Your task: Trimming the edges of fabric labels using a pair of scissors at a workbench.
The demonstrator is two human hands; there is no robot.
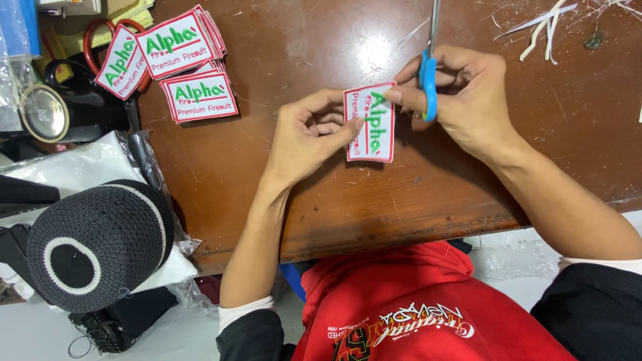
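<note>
Brown, scuffed wood forms the worktop point(321, 200) where a person trims an embroidered patch point(370, 122), a white rectangle with a red border and green and red stitching. The patch sits near the middle of the worktop, stood on end and raised slightly off the wood. The left hand point(306, 134) is closed on the patch's left edge, pinching it between thumb and fingertips. The right hand point(465, 93), just right of the patch, is closed around blue-handled scissors point(429, 73), whose blades point away from the person toward the far edge; its forefinger also touches the patch's top right corner. Well to the left of the patch, at the worktop's far left corner, lies a loose stack of matching patches point(184, 57), with red-handled scissors point(100, 40) partly hidden beneath them. White offcut strips point(545, 27) lie far to the right of the patch. Beyond the worktop's left edge, a black knitted cap with white rings point(97, 244) rests on a plastic-wrapped bundle point(80, 167).
</note>
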